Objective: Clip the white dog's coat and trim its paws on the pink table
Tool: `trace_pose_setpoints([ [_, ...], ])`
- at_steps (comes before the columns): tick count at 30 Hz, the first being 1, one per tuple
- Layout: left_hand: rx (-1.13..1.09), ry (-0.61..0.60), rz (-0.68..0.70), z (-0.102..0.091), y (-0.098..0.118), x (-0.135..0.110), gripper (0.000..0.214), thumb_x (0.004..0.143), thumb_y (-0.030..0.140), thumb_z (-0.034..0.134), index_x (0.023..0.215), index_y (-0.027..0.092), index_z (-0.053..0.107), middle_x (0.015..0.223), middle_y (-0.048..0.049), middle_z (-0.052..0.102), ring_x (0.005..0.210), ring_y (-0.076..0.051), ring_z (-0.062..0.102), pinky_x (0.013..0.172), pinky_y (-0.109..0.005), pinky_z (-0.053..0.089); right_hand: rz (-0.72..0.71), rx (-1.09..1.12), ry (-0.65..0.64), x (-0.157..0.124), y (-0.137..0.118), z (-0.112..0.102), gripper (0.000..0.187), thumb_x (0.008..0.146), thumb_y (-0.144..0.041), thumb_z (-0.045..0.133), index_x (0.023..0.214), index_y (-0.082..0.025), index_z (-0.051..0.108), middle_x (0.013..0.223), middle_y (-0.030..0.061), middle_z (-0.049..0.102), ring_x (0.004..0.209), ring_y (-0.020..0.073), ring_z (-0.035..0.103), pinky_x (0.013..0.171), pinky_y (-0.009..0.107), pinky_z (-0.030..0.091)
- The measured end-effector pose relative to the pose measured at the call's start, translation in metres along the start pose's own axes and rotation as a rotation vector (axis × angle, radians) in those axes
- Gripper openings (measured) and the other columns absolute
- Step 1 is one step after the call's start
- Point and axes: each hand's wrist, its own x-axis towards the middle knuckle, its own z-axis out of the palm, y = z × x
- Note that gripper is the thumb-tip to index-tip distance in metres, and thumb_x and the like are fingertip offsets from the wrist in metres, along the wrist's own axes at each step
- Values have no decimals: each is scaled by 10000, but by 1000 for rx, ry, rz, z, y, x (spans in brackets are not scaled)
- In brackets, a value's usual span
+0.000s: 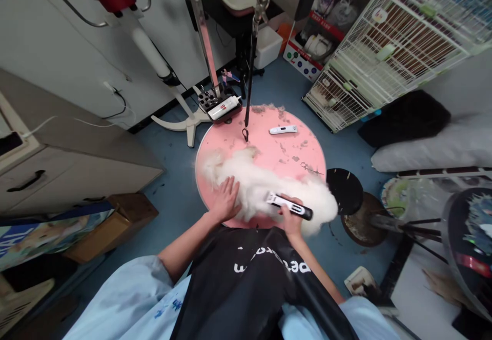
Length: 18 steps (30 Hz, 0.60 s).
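Over a blue floor point(348, 147), a round pink desk point(226, 137) is carrying a fluffy white animal point(255, 178) beneath both hands.
The left hand point(226, 200) is resting on the cottony fur, fingers spread; to its right, the right hand point(291, 218) is clasping a black-and-white clipper point(295, 207), whose metal blade is pointing towards the left hand; whether it is touching fur, I cannot tell. Trimming the coat seems to be the step in hand, the next stroke probably calling for a level blade and a steadying left palm. Beyond the right hand, a slim white trimmer point(283, 130) is lying near wispy grey hair tufts point(295, 159).
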Motion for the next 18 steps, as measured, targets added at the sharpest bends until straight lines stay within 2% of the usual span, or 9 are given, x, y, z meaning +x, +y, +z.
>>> trace_pose_setpoints([
  [2,-107,6,163,4,28,3,568,837,346,568,1324,62,501,1465,-240,407,1383,-348,363,1109,-500,350,25,9,191,7,0,-17,342,785,-365,661,1054,-217,510,1125,75,700,517,88,576,560,267,511],
  [3,-158,-51,270,9,43,6,523,866,358,533,1306,75,522,1424,-218,471,1355,-311,414,1105,-464,371,53,36,238,12,1,-20,352,778,-376,665,1052,-213,516,1133,79,698,496,77,559,536,253,496],
  [4,-188,-114,340,14,56,10,530,873,376,531,1313,81,517,1415,-205,487,1349,-296,425,1107,-445,373,86,76,245,17,3,-19,362,770,-386,668,1052,-210,524,1138,80,695,492,73,555,524,245,489],
  [7,-157,-247,394,30,82,23,674,851,425,583,1379,30,438,1484,-237,386,1404,-332,333,1135,-459,322,171,205,182,32,9,-1,399,742,-396,683,1068,-215,544,1109,66,704,489,68,555,513,235,485],
  [9,-108,-284,404,39,85,29,718,860,423,578,1410,3,389,1517,-245,324,1429,-343,274,1155,-469,273,202,256,128,40,11,17,426,724,-391,699,1085,-220,551,1092,59,711,506,73,574,524,233,497],
  [13,-33,-302,439,53,73,31,769,855,404,583,1450,-7,320,1544,-242,260,1452,-351,203,1160,-480,240,229,304,40,47,9,46,477,707,-385,723,1122,-231,547,1108,59,710,577,98,625,563,246,534],
  [18,-11,-234,454,68,67,28,775,822,435,624,1415,-6,391,1483,-268,366,1424,-364,277,1142,-487,275,262,299,-49,49,9,71,503,704,-388,738,1143,-245,539,1142,55,700,571,95,634,564,244,545],
])
